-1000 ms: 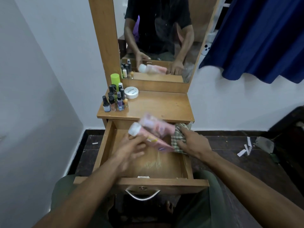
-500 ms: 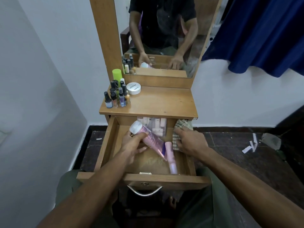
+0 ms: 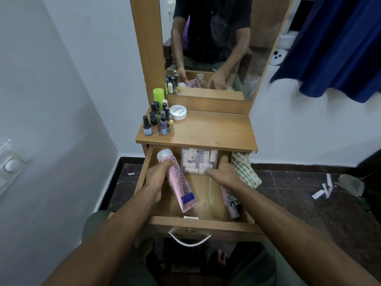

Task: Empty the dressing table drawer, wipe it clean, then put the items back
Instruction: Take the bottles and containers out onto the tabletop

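Head view shows the left hand [image 3: 157,178] gripping the pink tube [image 3: 177,180], best laid flat along the drawer [image 3: 204,222] wall, while the right hand [image 3: 224,174], fingers straight, steadies the clear box [image 3: 199,163].

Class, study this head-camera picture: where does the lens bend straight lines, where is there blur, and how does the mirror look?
Head view: wide-angle distortion bows the mirror frame and the walls outward; the right hand is slightly motion-blurred near the clear box; the pink tube in the left hand stays fairly sharp; the mirror glass looks dusty and dim; the lighting is soft, with no hard shadows.
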